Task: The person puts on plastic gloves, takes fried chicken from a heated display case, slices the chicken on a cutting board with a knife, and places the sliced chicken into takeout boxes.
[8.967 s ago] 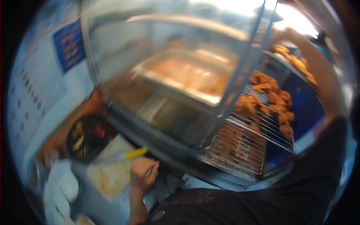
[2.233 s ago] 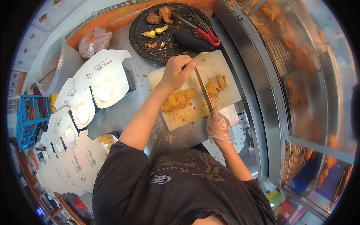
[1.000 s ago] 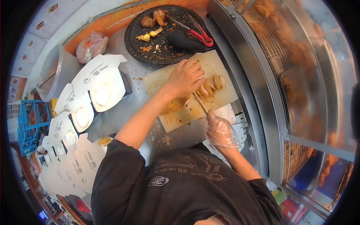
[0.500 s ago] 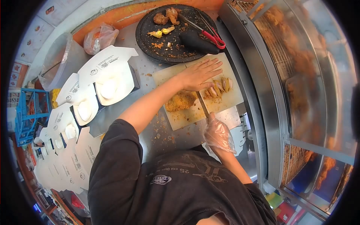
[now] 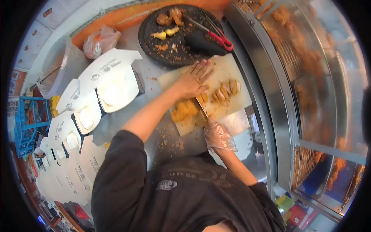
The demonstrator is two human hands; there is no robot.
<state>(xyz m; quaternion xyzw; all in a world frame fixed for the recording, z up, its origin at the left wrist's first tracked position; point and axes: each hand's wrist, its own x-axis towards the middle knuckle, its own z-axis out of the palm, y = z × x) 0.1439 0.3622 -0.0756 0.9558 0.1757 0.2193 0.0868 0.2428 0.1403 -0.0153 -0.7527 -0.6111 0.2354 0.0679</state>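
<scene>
On the cutting board (image 5: 235,69) lies a breaded fried cutlet (image 5: 183,111), its right edge beside the knife (image 5: 201,107). My right hand (image 5: 219,136), in a clear plastic glove, is closed round the knife's handle. Bare and with fingers stretched out, my left hand (image 5: 194,80) lies over the far end of the blade; the knife tip is hidden under it. Cut pieces of cutlet (image 5: 227,92) sit in a row on the right of the board. A freshly parted strip (image 5: 203,98) lies just right of the blade.
Behind the board stands a round black tray (image 5: 154,54) with fried pieces and red-handled tongs (image 5: 221,38). Open white boxes (image 5: 116,71) holding white rice line the left. A glass-and-metal display case (image 5: 266,77) borders the right. A plastic bag (image 5: 101,40) lies at the back left.
Both hands and the knife have shifted left along the cutlet. A cut strip now shows to the right of the blade. The pieces at the right stay in place.
</scene>
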